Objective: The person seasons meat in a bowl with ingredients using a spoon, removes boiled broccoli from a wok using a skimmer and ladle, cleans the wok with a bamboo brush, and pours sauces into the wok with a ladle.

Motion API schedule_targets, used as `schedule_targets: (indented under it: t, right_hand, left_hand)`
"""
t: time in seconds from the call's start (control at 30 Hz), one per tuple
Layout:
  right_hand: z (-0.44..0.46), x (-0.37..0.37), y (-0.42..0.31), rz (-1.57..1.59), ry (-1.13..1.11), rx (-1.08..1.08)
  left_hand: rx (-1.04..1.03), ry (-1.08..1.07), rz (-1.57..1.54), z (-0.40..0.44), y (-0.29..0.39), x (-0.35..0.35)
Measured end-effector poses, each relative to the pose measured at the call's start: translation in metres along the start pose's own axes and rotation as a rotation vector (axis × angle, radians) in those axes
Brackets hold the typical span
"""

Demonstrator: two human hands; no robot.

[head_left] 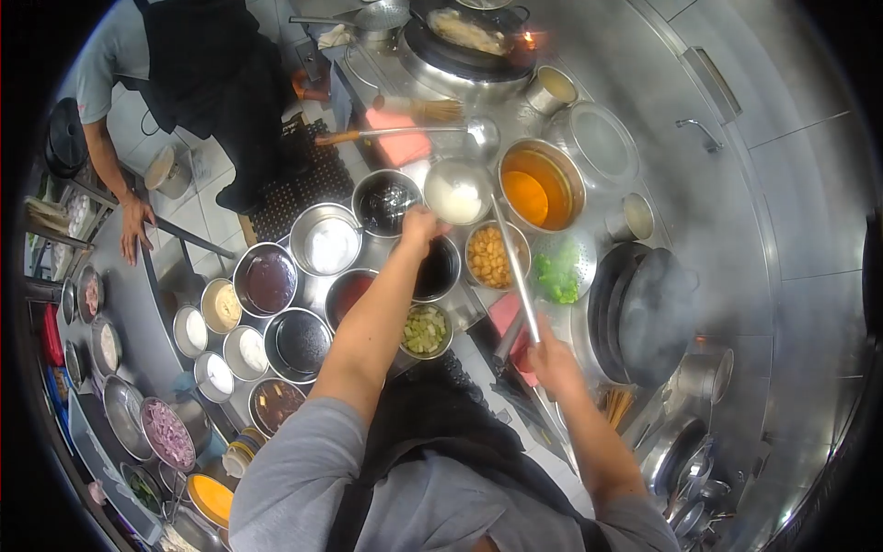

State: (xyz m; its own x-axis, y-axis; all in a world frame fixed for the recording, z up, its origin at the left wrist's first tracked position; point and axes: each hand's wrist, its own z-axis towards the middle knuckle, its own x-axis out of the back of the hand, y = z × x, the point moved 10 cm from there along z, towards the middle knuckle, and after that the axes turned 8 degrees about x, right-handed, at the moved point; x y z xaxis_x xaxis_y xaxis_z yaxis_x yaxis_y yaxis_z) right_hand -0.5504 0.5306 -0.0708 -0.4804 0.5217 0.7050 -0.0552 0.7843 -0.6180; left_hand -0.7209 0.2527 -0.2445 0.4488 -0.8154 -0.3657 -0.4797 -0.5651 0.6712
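Observation:
My right hand [555, 361] is wrapped round the long metal handle of a ladle [518, 267]. The handle runs up to the right edge of a round metal bowl shape [458, 191] with something white inside. Whether that bowl is the ladle's own head, I cannot tell. At its lower left edge is my left hand [421, 228], fingers drawn together; what they grip is hidden. Under and beside that hand stand pots of dark liquid [386, 201]. Close by are a pot of orange liquid [575, 207], a bowl of brown pieces [492, 258] and chopped green vegetables [558, 271].
Several seasoning pots [267, 276] crowd the left counter. A steaming wok [644, 317] sits right; another wok [464, 37] with a flame beside it is at the top. A wooden-handled ladle [368, 134] lies across a pink cloth [405, 143]. Another person [212, 83] stands upper left.

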Motion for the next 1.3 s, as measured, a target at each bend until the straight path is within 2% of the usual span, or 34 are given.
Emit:
schedule_targets:
  t: [0.07, 0.1, 0.13, 0.2, 0.27, 0.33, 0.37, 0.4, 0.47, 0.5, 0.6, 0.67, 0.73, 0.77, 0.83, 0.87, 0.93, 0.97, 1.07, 1.13, 1.2, 1.3]
  right_hand:
    - [-0.001, -0.014, -0.014, -0.327, 0.157, 0.26]
    - [-0.003, -0.014, -0.026, 0.018, 0.047, 0.079]
    - [-0.002, -0.004, -0.032, 0.021, 0.047, 0.077]
    - [-0.006, -0.005, -0.009, 0.517, -0.079, -0.229]
    - [-0.006, -0.001, -0.013, 0.585, -0.14, -0.286]
    - [0.004, 0.012, -0.02, 0.02, 0.039, 0.048]
    - [0.007, 0.005, -0.024, -0.147, 0.05, 0.113]
    - [0.005, 0.002, -0.031, -0.145, 0.054, 0.113]
    - [-0.01, -0.015, -0.025, 0.373, -0.049, -0.167]
    - [-0.011, -0.01, -0.027, 0.441, -0.107, -0.18]
    - [-0.008, 0.0, -0.016, 0.646, -0.067, -0.274]
    - [-0.01, 0.0, -0.021, 0.652, -0.087, -0.279]
    - [-0.011, 0.008, -0.023, 0.343, -0.033, -0.134]
    - [-0.01, -0.004, -0.008, 0.347, -0.028, -0.141]
    - [0.004, -0.004, -0.025, -0.218, 0.188, 0.282]
    - [0.001, -0.004, -0.021, -0.216, 0.191, 0.28]
    - [-0.007, -0.024, -0.013, 0.569, -0.08, -0.097]
    - [-0.015, -0.011, -0.023, 0.549, -0.06, -0.198]
    - [-0.013, 0.003, -0.029, 0.671, -0.07, -0.212]
    - [-0.006, -0.003, -0.013, 0.599, -0.045, -0.166]
    - [0.003, 0.0, -0.005, 0.072, 0.035, -0.018]
    - [0.0, -0.02, 0.001, 0.214, 0.022, 0.009]
  left_hand:
    - [-0.011, 0.01, -0.02, 0.0, -0.002, -0.001]
    - [-0.033, 0.022, -0.038, 0.0, 0.002, 0.0]
    - [-0.031, 0.023, -0.035, 0.0, 0.002, 0.0]
    - [-0.013, 0.033, 0.007, -0.001, 0.001, 0.001]
    - [-0.024, 0.045, -0.02, 0.001, 0.002, 0.002]
    - [-0.026, 0.06, -0.05, 0.003, -0.004, 0.005]
    - [-0.044, 0.069, -0.051, 0.004, -0.003, 0.006]
    - [-0.067, 0.077, -0.053, 0.005, 0.0, 0.006]
    - [-0.028, 0.059, -0.008, -0.006, 0.009, 0.002]
    - [0.019, 0.042, 0.033, -0.011, 0.007, -0.001]
    - [-0.001, 0.032, -0.007, -0.004, 0.002, 0.001]
    - [-0.023, 0.056, 0.022, -0.005, 0.004, 0.002]
    - [-0.041, 0.076, 0.048, -0.005, 0.006, 0.003]
    - [-0.031, 0.073, 0.045, -0.004, 0.004, 0.004]
    - [-0.026, 0.06, 0.052, -0.003, 0.004, -0.001]
    - [-0.037, 0.061, 0.033, -0.005, 0.004, -0.001]
    - [-0.048, 0.066, 0.016, -0.005, 0.006, 0.001]
    - [-0.04, 0.068, 0.033, -0.004, 0.008, 0.001]
    - [-0.038, 0.071, 0.036, -0.002, 0.006, 0.002]
    - [-0.039, 0.077, 0.016, -0.002, 0.002, 0.004]
    - [-0.037, 0.082, 0.019, 0.002, 0.0, 0.005]
    - [-0.054, 0.076, -0.001, 0.014, -0.004, 0.008]
